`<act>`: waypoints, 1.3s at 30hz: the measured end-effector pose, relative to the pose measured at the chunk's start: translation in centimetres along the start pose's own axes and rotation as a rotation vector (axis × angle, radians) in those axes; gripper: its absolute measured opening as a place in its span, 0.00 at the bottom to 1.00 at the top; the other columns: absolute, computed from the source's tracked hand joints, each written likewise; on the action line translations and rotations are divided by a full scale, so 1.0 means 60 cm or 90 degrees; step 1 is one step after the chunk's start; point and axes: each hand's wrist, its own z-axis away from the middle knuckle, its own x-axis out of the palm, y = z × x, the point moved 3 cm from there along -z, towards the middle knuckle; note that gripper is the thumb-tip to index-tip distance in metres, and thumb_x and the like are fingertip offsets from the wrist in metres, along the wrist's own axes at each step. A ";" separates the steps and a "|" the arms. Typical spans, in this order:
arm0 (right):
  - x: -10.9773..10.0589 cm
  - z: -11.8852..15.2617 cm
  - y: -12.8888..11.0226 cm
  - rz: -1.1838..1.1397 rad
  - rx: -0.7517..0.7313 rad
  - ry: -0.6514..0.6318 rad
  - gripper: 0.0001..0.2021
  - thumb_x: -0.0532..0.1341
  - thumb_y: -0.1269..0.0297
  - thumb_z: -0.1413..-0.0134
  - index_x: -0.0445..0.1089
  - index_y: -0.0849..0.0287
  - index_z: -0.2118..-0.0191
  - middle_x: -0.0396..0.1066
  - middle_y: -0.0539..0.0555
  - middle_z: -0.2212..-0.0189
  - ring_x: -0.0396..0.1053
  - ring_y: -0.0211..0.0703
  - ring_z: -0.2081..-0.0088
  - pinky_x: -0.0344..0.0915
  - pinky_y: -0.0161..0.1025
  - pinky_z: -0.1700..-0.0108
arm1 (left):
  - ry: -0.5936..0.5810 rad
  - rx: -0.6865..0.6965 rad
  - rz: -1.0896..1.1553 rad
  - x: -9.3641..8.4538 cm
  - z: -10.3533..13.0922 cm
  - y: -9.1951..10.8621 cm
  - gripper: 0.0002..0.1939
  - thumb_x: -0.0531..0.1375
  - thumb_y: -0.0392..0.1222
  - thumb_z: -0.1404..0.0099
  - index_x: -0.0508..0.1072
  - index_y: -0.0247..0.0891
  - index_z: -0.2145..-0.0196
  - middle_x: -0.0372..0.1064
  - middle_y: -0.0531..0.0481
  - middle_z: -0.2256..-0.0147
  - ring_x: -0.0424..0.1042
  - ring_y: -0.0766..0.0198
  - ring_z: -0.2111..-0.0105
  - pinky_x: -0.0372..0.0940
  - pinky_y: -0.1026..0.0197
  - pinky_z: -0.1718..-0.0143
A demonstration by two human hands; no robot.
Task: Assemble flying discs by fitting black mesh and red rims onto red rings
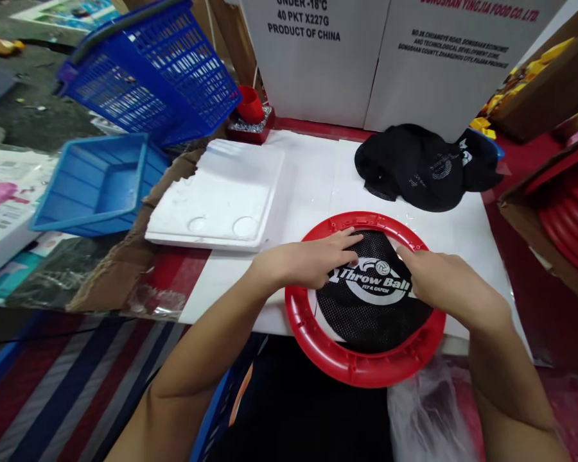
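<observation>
A red plastic ring lies at the front edge of the white work surface, partly overhanging it. Inside it is a round black mesh piece printed with white "Throw Ball" lettering; white surface shows between mesh and ring in places. My left hand rests over the ring's left side, its fingers stretched onto the mesh. On the right, my right hand is closed at the mesh's edge, thumb side against the ring's inner rim. Its curled fingertips are partly hidden. Beyond the ring lies a pile of black mesh pieces.
White foam board sits left of the ring. A light-blue tray, a blue basket and a red cup stand at the far left. White cartons wall off the back. At right, a box holds red rings.
</observation>
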 end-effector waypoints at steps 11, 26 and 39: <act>0.019 -0.083 -0.039 -0.057 -0.036 0.120 0.15 0.50 0.73 0.29 0.68 0.64 0.44 0.78 0.66 0.51 0.79 0.57 0.57 0.60 0.44 0.65 | 0.166 -0.144 -0.123 0.017 -0.063 0.022 0.15 0.55 0.42 0.20 0.74 0.29 0.46 0.75 0.33 0.47 0.77 0.47 0.49 0.73 0.49 0.49; 0.006 -0.120 0.009 -0.624 -0.333 0.070 0.14 0.59 0.58 0.29 0.80 0.56 0.50 0.82 0.54 0.52 0.76 0.47 0.51 0.67 0.42 0.46 | 0.268 -0.049 0.112 0.014 -0.061 0.003 0.08 0.57 0.27 0.37 0.68 0.39 0.65 0.72 0.48 0.63 0.71 0.56 0.59 0.66 0.53 0.55; -0.005 -0.123 0.042 -0.689 -0.225 0.191 0.14 0.63 0.52 0.32 0.76 0.58 0.62 0.75 0.52 0.66 0.67 0.43 0.63 0.61 0.40 0.59 | 0.403 -0.032 0.309 -0.008 -0.056 -0.011 0.04 0.61 0.32 0.31 0.71 0.40 0.63 0.76 0.51 0.61 0.74 0.62 0.61 0.69 0.56 0.54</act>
